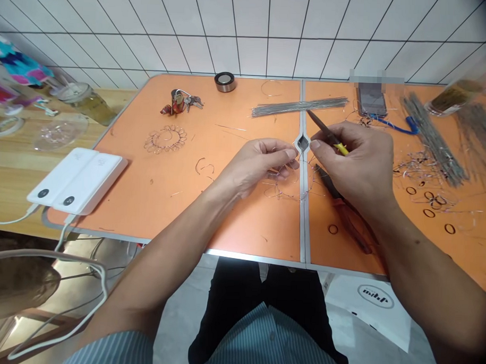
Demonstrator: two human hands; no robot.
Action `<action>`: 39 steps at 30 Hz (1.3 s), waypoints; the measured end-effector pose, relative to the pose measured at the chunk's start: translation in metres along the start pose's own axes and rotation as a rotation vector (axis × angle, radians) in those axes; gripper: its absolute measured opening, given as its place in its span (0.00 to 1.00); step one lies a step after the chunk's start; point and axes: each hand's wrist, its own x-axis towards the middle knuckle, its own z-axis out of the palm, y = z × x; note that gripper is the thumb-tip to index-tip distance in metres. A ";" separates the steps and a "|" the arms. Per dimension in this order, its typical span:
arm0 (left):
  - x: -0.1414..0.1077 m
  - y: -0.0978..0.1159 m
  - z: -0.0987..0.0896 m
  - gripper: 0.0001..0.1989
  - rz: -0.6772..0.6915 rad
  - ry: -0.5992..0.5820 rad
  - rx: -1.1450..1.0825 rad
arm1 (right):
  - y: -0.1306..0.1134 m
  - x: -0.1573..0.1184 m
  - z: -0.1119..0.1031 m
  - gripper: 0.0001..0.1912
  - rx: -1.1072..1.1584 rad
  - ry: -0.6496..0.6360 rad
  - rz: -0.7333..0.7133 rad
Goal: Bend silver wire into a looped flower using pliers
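My left hand (pixel 273 159) pinches a thin wire ring with looped edges (pixel 292 194), which hangs just over the orange table. In my right hand (pixel 357 159), closed, is a slim pointed tool (pixel 324 126) with a dark tip and a yellow part near the fingers; its exact kind is unclear. The tip points up and away, towards a bundle of straight wires (pixel 299 107). Beneath my right hand lie pliers with red handles (pixel 351 225), partly hidden by the wrist. A similar looped wire ring (pixel 166 140) lies flat at the left.
The orange table (pixel 241 224) has a metal seam down its middle. Keys (pixel 186 101) and a tape roll (pixel 224 81) lie at the back. White power banks (pixel 78 180) sit on the left edge. To the right are a phone (pixel 372 100), another wire bundle (pixel 436 138) and small dark rings (pixel 429 213).
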 end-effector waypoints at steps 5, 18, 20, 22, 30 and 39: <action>0.000 -0.001 0.003 0.08 -0.009 0.007 0.072 | -0.004 -0.001 -0.001 0.06 0.020 -0.018 0.025; 0.000 0.003 0.007 0.06 -0.046 0.041 0.144 | -0.002 0.000 -0.003 0.04 0.052 -0.119 0.001; 0.000 0.002 0.007 0.06 -0.048 0.041 0.143 | -0.002 0.000 -0.003 0.05 0.041 -0.105 0.002; 0.000 0.002 0.006 0.06 -0.042 0.046 0.141 | -0.002 -0.001 -0.002 0.05 0.034 -0.087 0.004; 0.000 0.001 0.003 0.09 0.004 0.048 0.099 | -0.002 0.000 -0.002 0.04 0.066 -0.058 0.030; 0.006 0.002 -0.009 0.14 0.055 0.175 -0.065 | -0.003 0.006 -0.010 0.06 0.134 0.056 0.030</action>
